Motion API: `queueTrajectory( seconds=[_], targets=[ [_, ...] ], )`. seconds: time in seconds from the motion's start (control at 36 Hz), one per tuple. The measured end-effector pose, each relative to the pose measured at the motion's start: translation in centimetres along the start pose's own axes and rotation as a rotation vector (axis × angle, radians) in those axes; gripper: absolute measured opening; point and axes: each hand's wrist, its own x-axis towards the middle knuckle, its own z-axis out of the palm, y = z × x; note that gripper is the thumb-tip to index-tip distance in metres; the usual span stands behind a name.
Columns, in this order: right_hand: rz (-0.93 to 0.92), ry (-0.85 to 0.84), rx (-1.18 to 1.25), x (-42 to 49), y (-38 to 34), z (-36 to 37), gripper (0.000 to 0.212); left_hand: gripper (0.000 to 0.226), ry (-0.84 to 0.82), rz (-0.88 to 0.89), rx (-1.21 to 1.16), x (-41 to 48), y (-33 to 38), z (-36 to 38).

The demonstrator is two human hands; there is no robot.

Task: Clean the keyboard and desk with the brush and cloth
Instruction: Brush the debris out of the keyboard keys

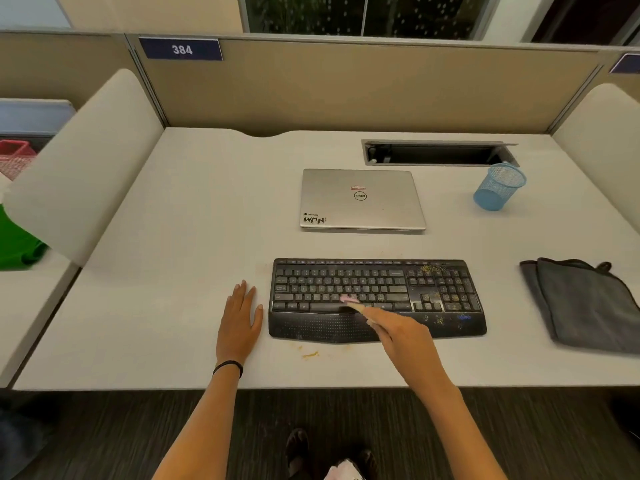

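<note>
Crumbs are my worry here. The right hand [401, 336] pinches the small pale-handled brush with pink bristles [351, 303], with the bristles down on the lower middle keys of the black wireless keyboard [329, 282]. The yellow crumbs [431, 270] sit mostly over the number pad, with a few on the palm rest. If the stroke goes sideways, I reckon they get shoved down between the keys instead of off. (OP)

Agreed, and nothing is holding the board. The left hand [239, 320] lies flat on the white tabletop [173, 271] just beside the keyboard's left end, fingers straight and holding nothing. A firm stroke could skate the whole thing along. (reply)

A flick away from the body looks risky too. The closed silver laptop [362, 199] sits right behind the keyboard, and the open cable slot [436, 154] is behind that. (OP)

There's also a yellow smear of bits [310, 355] on the tabletop in front of the palm rest. A forearm could drag through it, or it goes over the edge onto the carpet. The folded grey cloth [585, 303] lies off to the right, near the keyboard but not touching it. The brush is blurred, so I can't tell how hard it's pressing. (reply)
</note>
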Motion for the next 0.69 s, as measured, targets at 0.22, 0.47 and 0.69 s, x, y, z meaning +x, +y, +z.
queueTrajectory(
  seconds=[0.22,0.47,0.69],
  targets=[
    [0.015,-0.249,-0.117,0.6,-0.2,0.2,0.041,0.062,0.002,0.000,-0.001,0.1,0.1,-0.1],
    [-0.009,-0.059,-0.059,0.8,-1.0,0.3,0.035,0.062,0.007,-0.002,-0.002,0.0,0.1,-0.1],
    [-0.074,-0.322,-0.103,1.1,-1.8,1.0,0.042,0.062,0.008,-0.007,-0.009,0.1,0.1,-0.1]
  ],
)
